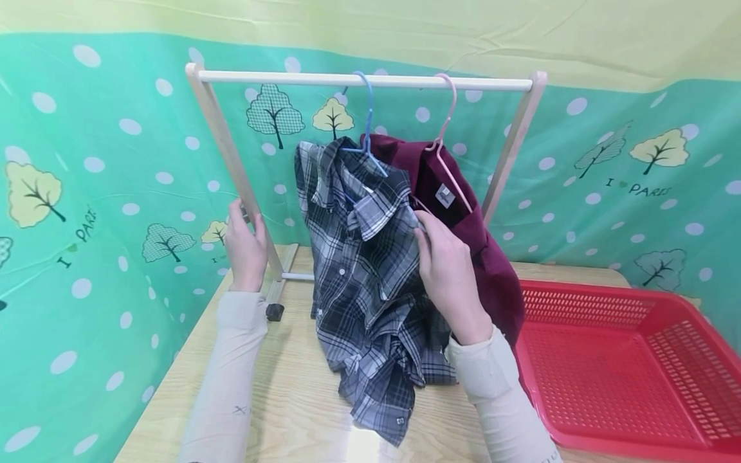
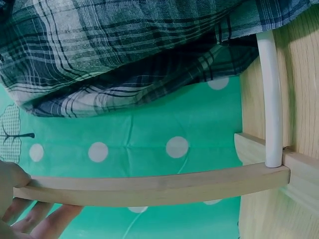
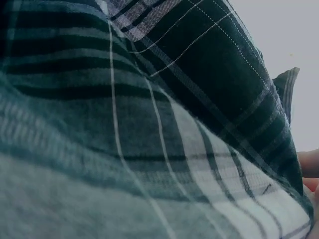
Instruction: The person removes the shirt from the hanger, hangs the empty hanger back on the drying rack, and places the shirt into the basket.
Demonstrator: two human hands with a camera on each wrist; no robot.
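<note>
A grey and black plaid shirt (image 1: 341, 289) hangs on a blue hanger (image 1: 369, 119) from the white rail of a small clothes rack (image 1: 278, 78). My right hand (image 1: 454, 280) pinches the shirt's fabric near the shoulder, below the collar. In the right wrist view plaid cloth (image 3: 199, 74) fills most of the picture, with fingertips at its edge. My left hand (image 1: 247, 254) holds the rack's left wooden post (image 2: 159, 190), thumb on one side and fingers on the other. Behind the plaid shirt, a maroon garment (image 1: 494, 276) hangs on a pink hanger (image 1: 448, 116).
At the right of the wooden table (image 1: 301, 386) sits a red perforated basket (image 1: 613, 366). A green curtain (image 1: 139, 289) with dots and trees surrounds the table. The rack's white lower bar (image 2: 270, 99) runs behind the shirt.
</note>
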